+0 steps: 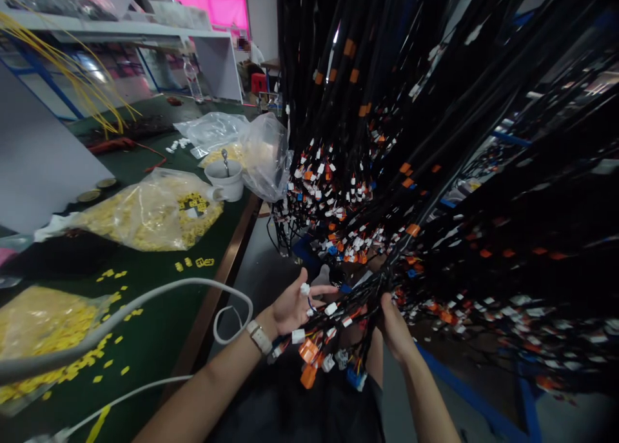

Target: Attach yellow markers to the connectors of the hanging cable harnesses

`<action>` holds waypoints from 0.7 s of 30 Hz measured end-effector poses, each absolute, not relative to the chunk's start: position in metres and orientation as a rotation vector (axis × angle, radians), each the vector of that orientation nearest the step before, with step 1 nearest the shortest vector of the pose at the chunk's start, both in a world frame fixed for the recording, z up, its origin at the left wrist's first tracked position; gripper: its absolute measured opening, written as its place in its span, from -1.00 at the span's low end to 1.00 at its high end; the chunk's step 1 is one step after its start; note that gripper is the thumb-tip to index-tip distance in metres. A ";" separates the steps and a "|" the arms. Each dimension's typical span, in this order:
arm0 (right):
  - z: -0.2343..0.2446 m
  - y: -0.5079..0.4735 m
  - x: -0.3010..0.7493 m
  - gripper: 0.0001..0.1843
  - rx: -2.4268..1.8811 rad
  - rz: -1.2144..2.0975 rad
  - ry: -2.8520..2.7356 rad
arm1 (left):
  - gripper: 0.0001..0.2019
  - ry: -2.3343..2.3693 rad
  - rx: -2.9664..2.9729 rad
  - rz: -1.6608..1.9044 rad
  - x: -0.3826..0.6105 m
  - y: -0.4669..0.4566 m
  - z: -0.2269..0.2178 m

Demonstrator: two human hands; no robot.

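A dense curtain of black wire harnesses (435,140) hangs in front of me, ending in many white, orange and blue connectors (348,204). My left hand (294,304), with a watch on the wrist, is palm up with fingers spread; a small white connector rests at its thumb and several harness ends lie across the palm. My right hand (394,324) is closed round a bunch of black wires (377,288) just to the right. More white, orange and blue plugs (324,356) dangle below both hands.
A dark green table (159,301) stands on my left with clear bags of small yellow parts (149,214), loose yellow pieces, a white cup (227,178) and a grey cable (145,301). Yellow wires hang at the far left. A person sits far behind.
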State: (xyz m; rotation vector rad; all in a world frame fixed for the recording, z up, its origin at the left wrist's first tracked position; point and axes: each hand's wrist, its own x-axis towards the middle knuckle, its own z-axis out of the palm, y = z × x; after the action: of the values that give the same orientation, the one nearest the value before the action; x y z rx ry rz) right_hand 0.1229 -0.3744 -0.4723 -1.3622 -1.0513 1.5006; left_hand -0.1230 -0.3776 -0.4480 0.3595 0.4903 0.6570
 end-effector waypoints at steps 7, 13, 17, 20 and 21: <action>-0.457 -0.386 0.108 -0.51 -1.362 1.717 -0.674 | -0.21 0.620 0.333 0.710 -0.124 -0.375 -0.451; -0.441 -0.390 0.090 -0.57 -1.176 1.798 -0.514 | -0.24 0.729 0.391 0.736 -0.124 -0.372 -0.455; -0.440 -0.390 0.085 -0.62 -1.147 1.775 -0.427 | -0.27 0.806 0.412 0.743 -0.121 -0.371 -0.457; -0.442 -0.392 0.083 -0.65 -1.173 1.741 -0.379 | -0.29 0.877 0.442 0.785 -0.119 -0.371 -0.458; -0.443 -0.393 0.082 -0.66 -1.185 1.736 -0.379 | -0.30 0.916 0.462 0.806 -0.118 -0.371 -0.459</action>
State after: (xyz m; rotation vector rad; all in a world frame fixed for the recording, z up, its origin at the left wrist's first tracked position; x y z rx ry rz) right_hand 0.0819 -0.3927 -0.4429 -1.1846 -0.3793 1.7361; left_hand -0.1180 -0.3705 -0.4593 0.4615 0.9163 0.8065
